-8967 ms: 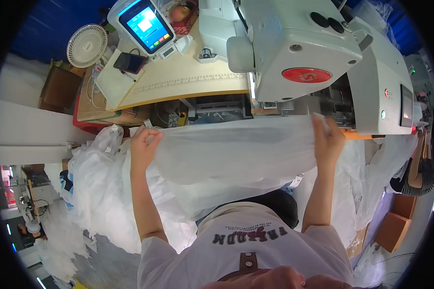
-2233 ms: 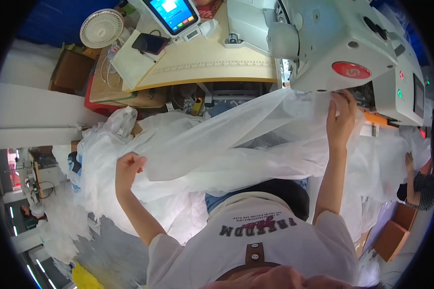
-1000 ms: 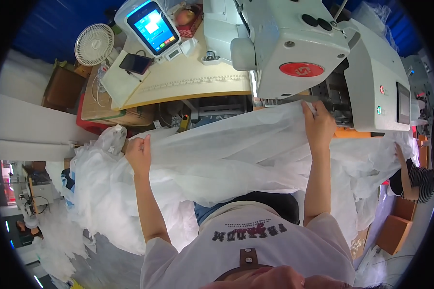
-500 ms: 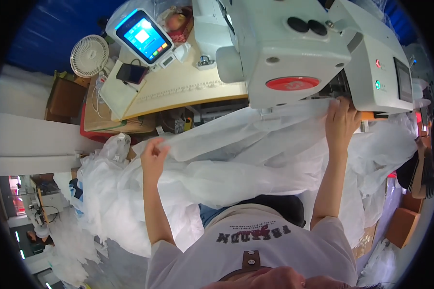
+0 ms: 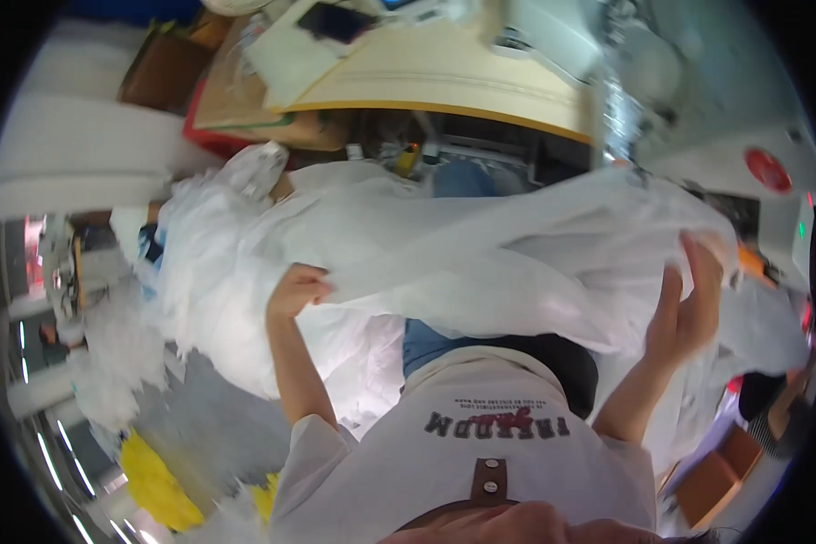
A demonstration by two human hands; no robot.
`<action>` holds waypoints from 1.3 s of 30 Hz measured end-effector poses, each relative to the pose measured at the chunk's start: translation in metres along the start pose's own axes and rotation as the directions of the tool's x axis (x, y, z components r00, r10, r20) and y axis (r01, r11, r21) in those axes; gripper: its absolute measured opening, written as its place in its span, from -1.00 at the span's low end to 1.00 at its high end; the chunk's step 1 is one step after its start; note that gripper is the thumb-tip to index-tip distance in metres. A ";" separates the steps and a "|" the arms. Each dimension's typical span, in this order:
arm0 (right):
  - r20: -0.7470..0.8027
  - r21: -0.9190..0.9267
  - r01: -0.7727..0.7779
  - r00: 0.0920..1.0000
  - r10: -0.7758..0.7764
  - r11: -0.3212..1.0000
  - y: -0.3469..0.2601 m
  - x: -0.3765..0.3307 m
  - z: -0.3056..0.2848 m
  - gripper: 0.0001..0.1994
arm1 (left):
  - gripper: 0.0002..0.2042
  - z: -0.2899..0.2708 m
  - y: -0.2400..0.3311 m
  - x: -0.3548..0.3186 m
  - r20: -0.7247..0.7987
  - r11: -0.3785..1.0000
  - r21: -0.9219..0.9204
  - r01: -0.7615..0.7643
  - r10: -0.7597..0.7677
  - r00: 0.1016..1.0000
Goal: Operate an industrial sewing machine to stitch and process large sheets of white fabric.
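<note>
A large sheet of thin white fabric (image 5: pixel 480 245) lies in loose folds over my lap, up to the sewing machine (image 5: pixel 725 118) at the right. At its left part, my left hand (image 5: pixel 299 292) is closed, fingers curled together on the fabric's edge. My right hand (image 5: pixel 691 308) is lifted at the fabric's right side, thumb and fingers apart, with nothing seen between them. Its fingertips are blurred. The machine is smeared by motion too, and its needle area cannot be made out.
The work table (image 5: pixel 444 82) with its yellow edge curves across the front, carrying a dark phone (image 5: pixel 335 22). Cardboard boxes (image 5: pixel 168 71) stand at the far left. Yellow cloth (image 5: pixel 159 480) lies on the floor at lower left. Another person's arm (image 5: pixel 793 399) shows at the right rim.
The view has swung left and down. My right hand has come away from the machine, toward me, and opened. The fabric has slackened and shifted, while my left hand stays at its edge.
</note>
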State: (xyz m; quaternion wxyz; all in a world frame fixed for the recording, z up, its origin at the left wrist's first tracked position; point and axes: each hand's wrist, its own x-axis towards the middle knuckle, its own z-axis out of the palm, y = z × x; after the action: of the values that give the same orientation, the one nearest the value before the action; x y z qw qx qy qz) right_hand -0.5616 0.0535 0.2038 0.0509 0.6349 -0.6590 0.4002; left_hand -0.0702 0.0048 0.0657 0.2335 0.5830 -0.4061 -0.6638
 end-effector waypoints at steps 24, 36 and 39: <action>-0.019 -0.266 -0.546 0.827 0.562 0.795 0.126 -0.035 -0.018 -0.74 | -0.89 0.045 0.072 0.120 0.000 0.951 -0.285 -0.122 0.127 0.992; -0.015 -0.311 -0.214 0.975 0.220 0.926 0.090 0.020 0.023 -0.78 | -0.90 0.077 0.092 0.091 -0.188 0.546 0.720 -0.428 0.747 0.637; -0.071 -0.494 -0.430 0.886 0.458 0.756 0.104 0.006 0.001 -0.80 | -0.90 0.096 0.107 0.084 -0.219 0.742 0.503 -0.444 0.606 0.765</action>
State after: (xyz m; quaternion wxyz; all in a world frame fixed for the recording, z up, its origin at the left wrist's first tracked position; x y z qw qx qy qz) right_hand -0.6537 0.0350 0.1583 0.0980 0.4363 -0.8717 0.2004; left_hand -0.1979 -0.0954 0.1019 0.3544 0.5913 -0.6382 -0.3427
